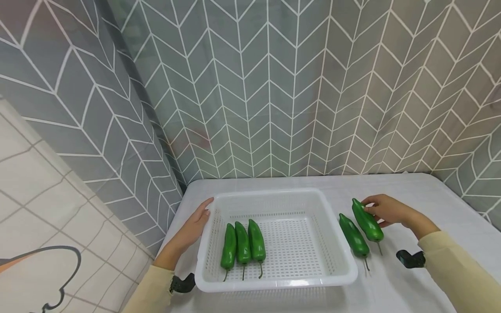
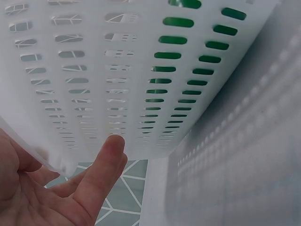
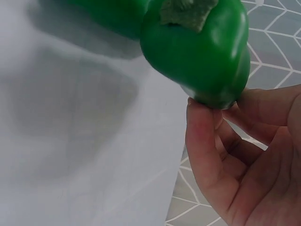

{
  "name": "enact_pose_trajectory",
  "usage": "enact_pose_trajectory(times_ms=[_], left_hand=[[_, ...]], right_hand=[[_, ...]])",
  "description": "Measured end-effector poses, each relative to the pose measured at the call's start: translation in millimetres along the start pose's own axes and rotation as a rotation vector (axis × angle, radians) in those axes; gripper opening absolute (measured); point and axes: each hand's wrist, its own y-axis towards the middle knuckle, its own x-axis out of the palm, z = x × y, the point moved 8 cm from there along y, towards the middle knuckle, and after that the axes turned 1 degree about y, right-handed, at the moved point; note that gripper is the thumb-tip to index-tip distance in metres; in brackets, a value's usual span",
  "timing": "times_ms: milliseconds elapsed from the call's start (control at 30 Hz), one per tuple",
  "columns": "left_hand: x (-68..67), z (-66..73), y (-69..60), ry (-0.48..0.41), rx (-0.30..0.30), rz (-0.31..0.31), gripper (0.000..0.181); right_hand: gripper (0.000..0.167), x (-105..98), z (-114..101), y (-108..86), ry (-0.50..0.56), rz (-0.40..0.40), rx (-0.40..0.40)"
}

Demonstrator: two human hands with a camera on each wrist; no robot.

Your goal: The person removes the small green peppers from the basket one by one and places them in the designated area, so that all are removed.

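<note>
My left hand [image 1: 194, 227] holds the left rim of a white perforated plastic basket [image 1: 285, 283]. In the left wrist view, a finger [image 2: 106, 165] lies against the outer wall below the rim. Three long green peppers [image 1: 243, 244] lie side by side in the basket's left part, stems toward me. Right of the basket, my right hand [image 1: 391, 211] pinches a green pepper [image 1: 367, 221] between thumb and fingertips. In the right wrist view, that pepper [image 3: 202, 52] hangs over its shadow. Another green pepper [image 1: 353, 235] lies beside it, near the basket's right wall.
A white cloth [image 1: 415, 195] covers the table. Behind it hangs a grey patterned curtain [image 1: 274, 108]. Black wrist devices [image 1: 410, 259] are strapped below both hands. At the left is a white panel with grid lines [image 1: 58, 195].
</note>
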Motion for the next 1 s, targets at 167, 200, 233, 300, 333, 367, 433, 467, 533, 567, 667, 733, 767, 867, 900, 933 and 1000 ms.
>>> enact_pose_trajectory(times_ms=[167, 200, 233, 300, 333, 367, 433, 467, 533, 567, 667, 733, 767, 867, 900, 933, 1000], left_hand=[[1.2, -1.3, 0.0, -0.008, -0.006, -0.004, 0.050], [1.3, -1.3, 0.0, -0.009, -0.005, -0.006, 0.050], [1.1, -1.8, 0.1, -0.005, -0.006, -0.004, 0.050], [0.7, -2.4, 0.3, -0.001, -0.006, 0.000, 0.050], [0.6, -2.6, 0.2, 0.002, -0.007, 0.001, 0.050], [0.6, -2.7, 0.3, 0.003, -0.007, 0.001, 0.050], [0.5, -2.5, 0.5, 0.004, -0.005, 0.001, 0.050], [0.5, -2.2, 0.6, 0.002, -0.004, 0.000, 0.050], [0.5, -0.6, 0.3, -0.004, 0.000, -0.004, 0.050], [0.6, -0.1, 0.5, -0.005, 0.001, -0.006, 0.050], [1.4, 1.5, 0.6, -0.013, 0.003, -0.011, 0.050], [2.1, 1.6, 0.9, -0.015, 0.002, -0.015, 0.050], [2.1, 1.5, 1.0, -0.016, 0.001, -0.011, 0.050], [1.4, 1.5, -0.2, -0.009, -0.004, -0.001, 0.050], [1.0, 1.6, -0.7, -0.007, -0.004, 0.000, 0.050], [0.5, 1.8, -1.2, -0.005, -0.001, 0.003, 0.050], [-0.1, 2.3, -1.9, 0.000, 0.001, 0.004, 0.050]], right_hand=[[0.039, 3.3, 7.1, 0.6, 0.000, -0.004, 0.023], [0.039, 4.0, 8.6, 1.2, 0.000, -0.005, 0.027], [0.039, 4.9, 9.7, 1.8, 0.002, -0.006, 0.028], [0.039, 5.7, 11.7, 2.9, 0.003, -0.007, 0.033], [0.039, 6.1, 12.5, 3.3, 0.004, -0.009, 0.034], [0.039, 6.3, 13.2, 3.6, 0.006, -0.009, 0.036], [0.039, 6.6, 14.8, 4.1, 0.008, -0.011, 0.036], [0.039, 6.7, 15.8, 4.2, 0.010, -0.012, 0.037], [0.039, 7.8, 17.9, 4.4, 0.013, -0.015, 0.036], [0.039, 8.2, 19.0, 4.5, 0.013, -0.015, 0.036], [0.038, 10.6, 21.9, 4.8, 0.014, -0.013, 0.036], [0.038, 12.5, 23.7, 5.2, 0.012, -0.009, 0.039], [0.038, 13.5, 24.4, 5.3, 0.014, -0.008, 0.041], [0.039, 17.1, 25.2, 6.1, 0.009, -0.015, 0.034], [0.039, 17.6, 25.4, 6.5, 0.008, -0.015, 0.036], [0.039, 18.2, 25.6, 6.8, 0.006, -0.016, 0.039], [0.039, 18.7, 25.3, 7.4, -0.002, -0.016, 0.042]])
